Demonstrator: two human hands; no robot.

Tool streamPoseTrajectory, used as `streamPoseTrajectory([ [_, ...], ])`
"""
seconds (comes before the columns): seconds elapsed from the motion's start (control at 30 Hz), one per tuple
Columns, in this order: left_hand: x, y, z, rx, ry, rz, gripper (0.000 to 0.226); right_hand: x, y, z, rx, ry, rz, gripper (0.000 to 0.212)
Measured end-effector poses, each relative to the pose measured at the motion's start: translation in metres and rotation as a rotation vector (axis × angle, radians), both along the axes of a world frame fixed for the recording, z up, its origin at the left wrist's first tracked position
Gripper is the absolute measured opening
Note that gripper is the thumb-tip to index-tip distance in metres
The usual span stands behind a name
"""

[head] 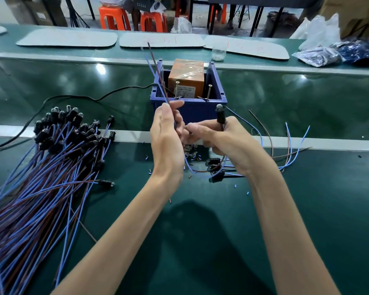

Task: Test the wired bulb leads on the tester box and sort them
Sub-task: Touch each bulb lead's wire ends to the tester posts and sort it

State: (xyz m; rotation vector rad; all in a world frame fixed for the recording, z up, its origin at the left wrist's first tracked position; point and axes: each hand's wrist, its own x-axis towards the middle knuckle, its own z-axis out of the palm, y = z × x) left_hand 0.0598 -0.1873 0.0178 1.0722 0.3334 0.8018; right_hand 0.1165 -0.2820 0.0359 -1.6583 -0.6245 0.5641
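Green bench [200, 231] carrying a blue tester box [200, 111], open at the top, with an orange taped block [186, 79] inside and two screws [176, 90] [209, 92] standing near its front wall. The left hand [167, 139] pinches a blue-and-brown wire pair [156, 69] between thumb and fingers just in front of the box; the pair rises past the box's left wall and leans left. The right hand [228, 143], fingers curled, grips a black bulb holder [219, 117] upright, bulb end up, just beside the box's front right corner. A large pile of wired bulb leads [58, 150] lies on the bench to the left, holders toward the box and wires fanning toward the near left edge. A small group of leads [214, 167] lies under the right hand, its wire ends [290, 143] trailing right. A black cable [73, 96] runs from the box's left side across the bench.
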Motion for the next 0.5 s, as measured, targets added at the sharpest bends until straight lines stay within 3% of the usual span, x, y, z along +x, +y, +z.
streamPoseTrajectory([
  [0.17,-0.001,-0.001,-0.001,0.123,0.074,0.076,0.024,-0.002,0.011,-0.007,0.11,0.039,-0.104,0.009],
  [0.5,-0.003,0.003,-0.003,-0.133,0.185,0.048,0.011,-0.007,0.016,-0.013,0.188,0.093,-0.152,0.005],
])
